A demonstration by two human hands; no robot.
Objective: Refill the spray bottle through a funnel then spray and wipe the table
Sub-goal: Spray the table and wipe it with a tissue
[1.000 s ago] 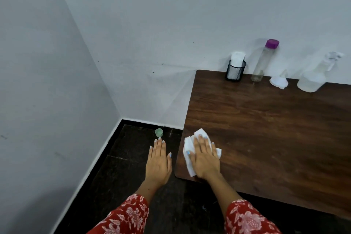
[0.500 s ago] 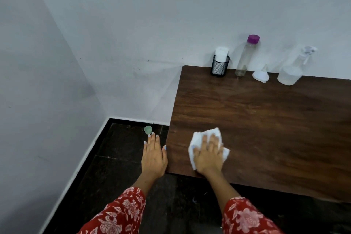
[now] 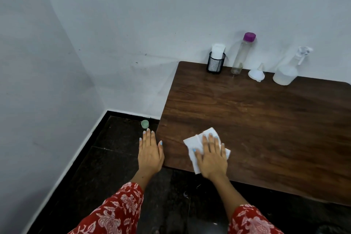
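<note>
My right hand presses flat on a white paper towel near the front left corner of the dark wooden table. My left hand hovers open and flat just off the table's left edge, holding nothing. At the back by the wall stand a clear spray bottle holding liquid, a white funnel resting on the table, and a tall clear bottle with a purple cap, nearly empty.
A black mesh cup holding a white roll stands at the table's back left. A small green cap lies on the dark floor by the wall corner. White walls close in at the left and behind.
My right hand has slid the paper towel rightward along the table's front edge, away from the left corner. My left hand stays open beside the table.
</note>
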